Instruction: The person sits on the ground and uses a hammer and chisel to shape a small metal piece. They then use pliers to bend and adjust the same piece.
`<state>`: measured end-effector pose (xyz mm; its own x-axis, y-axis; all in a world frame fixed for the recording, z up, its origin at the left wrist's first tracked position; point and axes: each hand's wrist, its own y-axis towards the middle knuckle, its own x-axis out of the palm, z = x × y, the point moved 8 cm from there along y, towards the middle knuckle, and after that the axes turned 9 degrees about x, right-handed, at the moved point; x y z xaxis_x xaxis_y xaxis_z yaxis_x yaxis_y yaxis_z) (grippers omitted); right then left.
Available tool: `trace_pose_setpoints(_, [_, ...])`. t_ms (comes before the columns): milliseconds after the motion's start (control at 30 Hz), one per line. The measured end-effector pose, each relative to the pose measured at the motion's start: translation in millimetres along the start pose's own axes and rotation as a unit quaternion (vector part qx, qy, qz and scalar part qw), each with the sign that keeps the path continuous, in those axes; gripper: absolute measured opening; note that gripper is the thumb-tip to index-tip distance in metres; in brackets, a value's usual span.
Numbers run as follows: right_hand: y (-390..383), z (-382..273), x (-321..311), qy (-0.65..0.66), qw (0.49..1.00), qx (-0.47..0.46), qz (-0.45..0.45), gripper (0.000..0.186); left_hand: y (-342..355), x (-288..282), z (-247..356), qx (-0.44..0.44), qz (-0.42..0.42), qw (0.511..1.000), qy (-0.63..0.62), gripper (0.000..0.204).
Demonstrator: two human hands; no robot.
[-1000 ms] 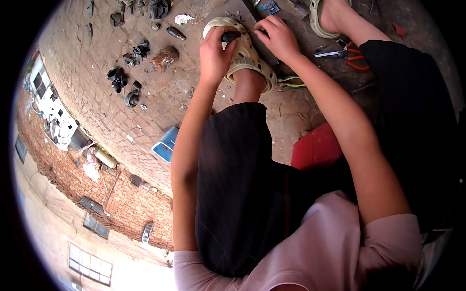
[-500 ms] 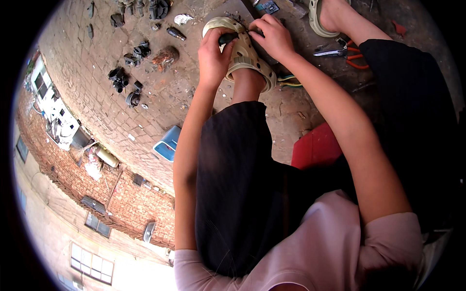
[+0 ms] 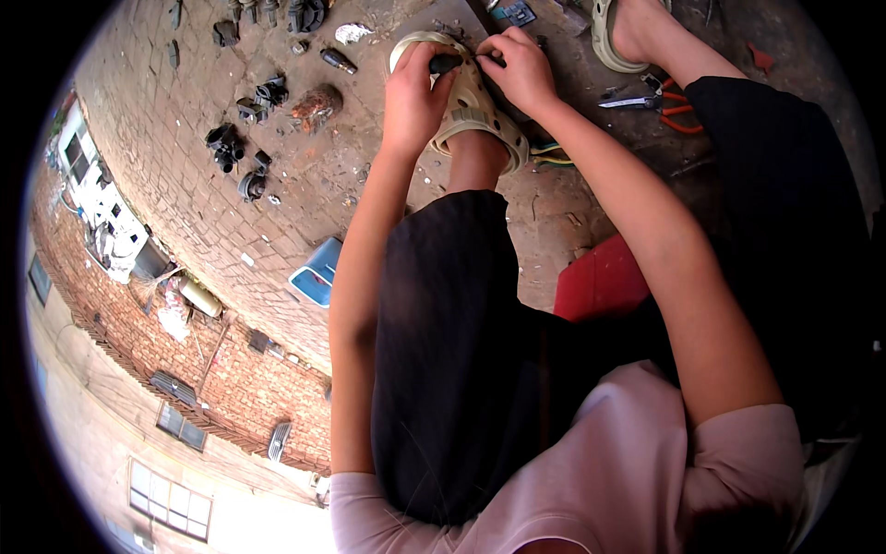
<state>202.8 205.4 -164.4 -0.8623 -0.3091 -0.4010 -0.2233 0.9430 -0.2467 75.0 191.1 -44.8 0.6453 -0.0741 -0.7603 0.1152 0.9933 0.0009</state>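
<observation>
My left hand (image 3: 413, 100) is closed around a small black rounded part (image 3: 445, 64), held over the beige clog (image 3: 471, 115) on my left foot. Just to its right, my right hand (image 3: 520, 76) has its fingers pinched together. A thin dark piece shows at those fingertips, too small and too covered to name. The two hands are close but apart. Beneath and beyond them lies a dark flat slab (image 3: 441, 20), partly hidden by the clog and the hands.
Orange-handled pliers (image 3: 678, 109) lie right of my right hand, beside a silver blade-like tool (image 3: 628, 102). Several black parts (image 3: 224, 148) and a brownish lump (image 3: 317, 108) are scattered at left. A blue plastic stool (image 3: 317, 272) and a red object (image 3: 602, 279) are nearer.
My left hand has shifted slightly right and tilted, so more of the black part shows. My right hand stays almost in place, still pinched.
</observation>
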Motion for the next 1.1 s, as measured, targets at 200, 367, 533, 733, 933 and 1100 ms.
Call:
trace_pose_setpoints(200, [-0.3,-1.9,-0.4,0.003,1.000,-0.010,0.001,0.012,-0.2,0.8,1.9,-0.002,-0.009,1.000,-0.018,0.022])
trace_pose_setpoints(367, [-2.6,-10.0,-5.0,-0.013,0.999,-0.044,0.024,0.010,-5.6,1.6,3.6,0.018,-0.021,1.000,0.009,0.020])
trace_pose_setpoints(533, [1.9,-1.5,-1.2,0.004,1.000,-0.008,-0.016,0.011,-9.6,3.1,6.1,0.020,-0.013,1.000,0.006,0.021])
trace_pose_setpoints(733, [43.9,-10.9,-44.8,-0.093,0.995,0.026,0.021,0.024,-11.0,5.1,6.7,0.020,-0.027,0.999,0.021,0.024])
trace_pose_setpoints(933, [127.6,-6.4,-44.9,-0.476,0.873,-0.112,-0.009,0.022,-9.6,14.1,10.7,0.031,-0.044,0.998,0.031,0.027])
trace_pose_setpoints(1100, [153.6,16.7,-16.1,-0.569,0.794,-0.076,-0.202,0.021,-14.7,10.9,9.1,0.031,-0.026,0.999,0.030,0.028])
